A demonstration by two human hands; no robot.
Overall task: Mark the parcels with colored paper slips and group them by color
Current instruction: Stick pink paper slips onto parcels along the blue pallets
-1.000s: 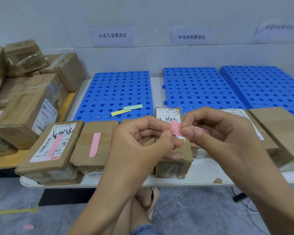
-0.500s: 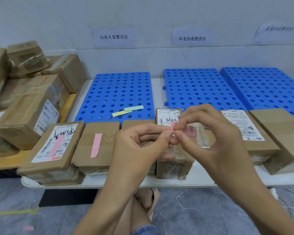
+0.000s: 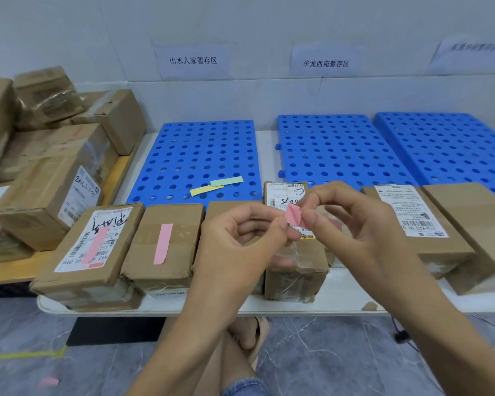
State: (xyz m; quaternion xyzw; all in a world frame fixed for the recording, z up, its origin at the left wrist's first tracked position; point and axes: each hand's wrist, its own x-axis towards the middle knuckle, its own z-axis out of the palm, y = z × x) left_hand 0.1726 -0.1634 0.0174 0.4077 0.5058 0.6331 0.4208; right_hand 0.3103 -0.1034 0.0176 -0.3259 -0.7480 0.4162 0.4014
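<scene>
Hands met above the front edge of the white table (image 3: pixel 269 307), and the whole job hung on what lay straight beneath them. The left hand (image 3: pixel 240 244) and right hand (image 3: pixel 360 235) each pinched one end of a pink slip (image 3: pixel 293 216) between thumb and forefinger, other fingers loosely curled. The slip was creased or doubled over, so I could not tell its full length. It was held in the air, apart from any box, directly over a narrow parcel (image 3: pixel 283 194) whose long axis ran away from the person toward the wall. To my eye the coming move was simply downward, with the slip turned to lie along that axis. That was how the pink strips (image 3: pixel 163 243) lay on the two marked parcels (image 3: pixel 180 230) at the row's left end. The right hand sat over the parcel's far half and the left beside its near left corner. A yellow slip (image 3: pixel 206 190) and a green slip (image 3: pixel 227 181) waited on the left blue pallet (image 3: pixel 200 150).
</scene>
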